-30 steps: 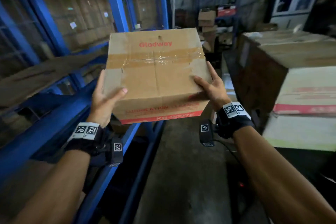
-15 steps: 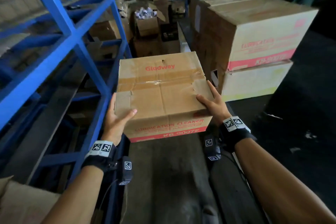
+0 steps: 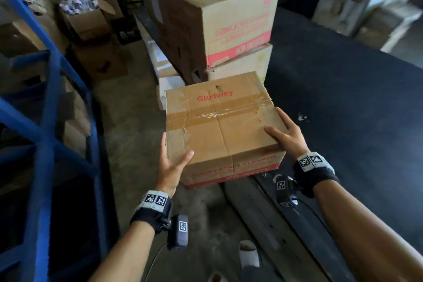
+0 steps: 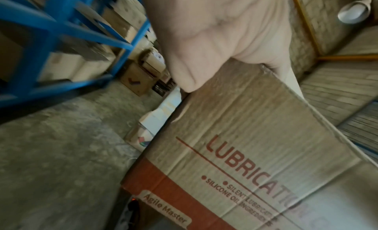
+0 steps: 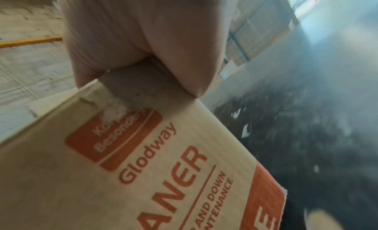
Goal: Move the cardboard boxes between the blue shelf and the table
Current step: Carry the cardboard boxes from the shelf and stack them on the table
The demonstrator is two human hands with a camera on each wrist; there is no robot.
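A brown taped cardboard box (image 3: 219,128) printed "Glodway" is carried between both hands, above the near left edge of the dark table (image 3: 343,98). I cannot tell if it touches the table. My left hand (image 3: 171,165) grips its near left corner, thumb on top. My right hand (image 3: 287,137) grips the near right corner the same way. The left wrist view shows the left hand (image 4: 214,39) wrapped over the box (image 4: 255,144) corner. In the right wrist view the right hand (image 5: 143,39) clamps the box (image 5: 122,168) edge. The blue shelf (image 3: 48,108) stands at the left.
Two stacked cardboard boxes (image 3: 229,18) sit on the table just beyond the carried box. An open carton (image 3: 84,18) and other boxes crowd the floor at the back left. A concrete aisle (image 3: 128,121) runs between shelf and table. My sandalled foot (image 3: 248,256) is below.
I have turned from the blue shelf toward the table. The box has come down and to the right, from in front of the shelf to the table's edge, both hands still gripping it.
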